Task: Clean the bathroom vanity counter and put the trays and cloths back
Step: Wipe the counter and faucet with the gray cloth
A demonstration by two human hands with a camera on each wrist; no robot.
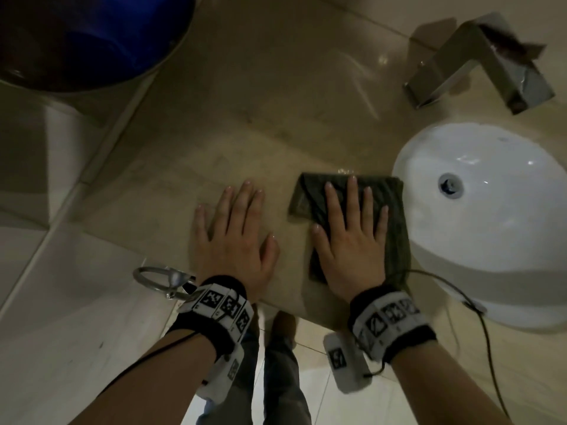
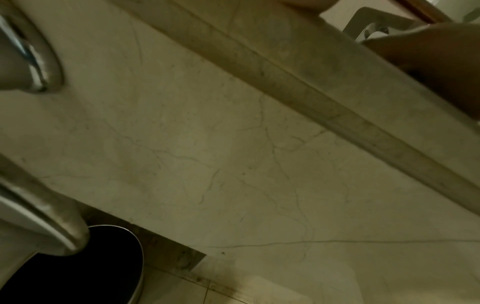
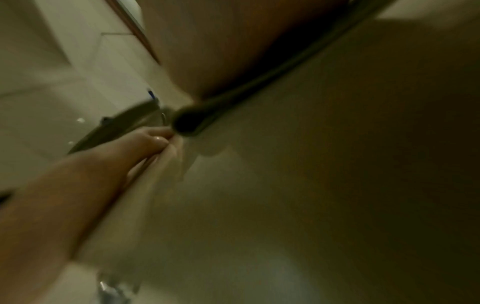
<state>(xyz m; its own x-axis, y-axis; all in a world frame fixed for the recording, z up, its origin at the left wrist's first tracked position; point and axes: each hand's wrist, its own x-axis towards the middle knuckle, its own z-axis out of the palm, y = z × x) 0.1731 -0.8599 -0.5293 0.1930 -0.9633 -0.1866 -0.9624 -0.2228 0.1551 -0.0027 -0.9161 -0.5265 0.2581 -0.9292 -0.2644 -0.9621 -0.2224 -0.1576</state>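
Right hand: your right hand [image 1: 352,240] is lying flat, fingers straight and spread, pressing on the dark green cloth [image 1: 395,237].
Cloth: it is sitting folded on the counter [image 1: 245,118], just beside the white sink [image 1: 491,240].
Left hand: your left hand [image 1: 236,231] is resting flat on the bare counter, fingers straight, just left of the cloth.
Faucet: the faucet [image 1: 478,69] is standing behind the sink.

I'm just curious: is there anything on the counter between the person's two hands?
No. In the head view, only a bare strip of counter separates the flat left hand from the right hand, which presses on the green cloth.
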